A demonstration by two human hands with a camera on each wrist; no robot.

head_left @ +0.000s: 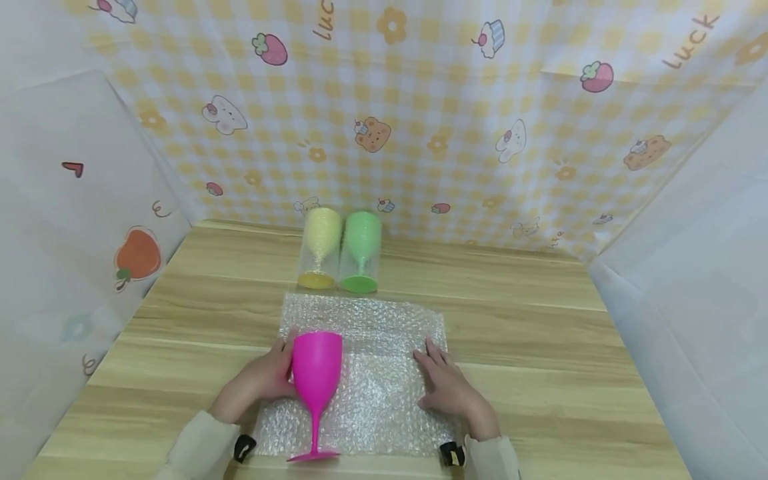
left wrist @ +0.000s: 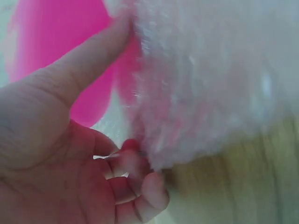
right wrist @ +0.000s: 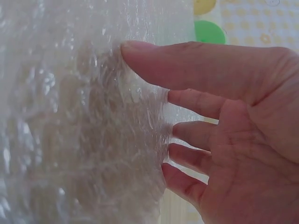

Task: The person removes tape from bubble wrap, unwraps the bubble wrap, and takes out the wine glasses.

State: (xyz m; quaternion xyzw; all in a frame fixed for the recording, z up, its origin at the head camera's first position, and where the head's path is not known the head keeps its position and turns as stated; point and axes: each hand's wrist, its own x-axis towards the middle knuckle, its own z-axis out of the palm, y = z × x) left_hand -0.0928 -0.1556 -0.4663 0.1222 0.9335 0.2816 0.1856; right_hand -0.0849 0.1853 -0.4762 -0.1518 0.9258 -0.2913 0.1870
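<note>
A pink goblet [head_left: 317, 368] lies on its side over the left part of a bubble wrap sheet [head_left: 378, 393], its foot toward the near edge. At the sheet's left edge, beside the goblet's bowl, my left hand [head_left: 273, 375] pinches the bubble wrap. The left wrist view shows the thumb [left wrist: 88, 60] at the wrap's border with the other fingers curled; the index finger is mostly hidden. Over on the right side my right hand [head_left: 447, 383] rests on the sheet with fingers spread. Its fingertips touch the wrap in the right wrist view.
Behind the sheet, a yellow goblet [head_left: 322, 240] and a green goblet [head_left: 362, 243], both in clear wrapping, are side by side. The wooden tabletop [head_left: 528, 333] extends to both sides. A patterned yellow checked cloth [head_left: 420, 133] hangs at the back, with white sheets at the sides.
</note>
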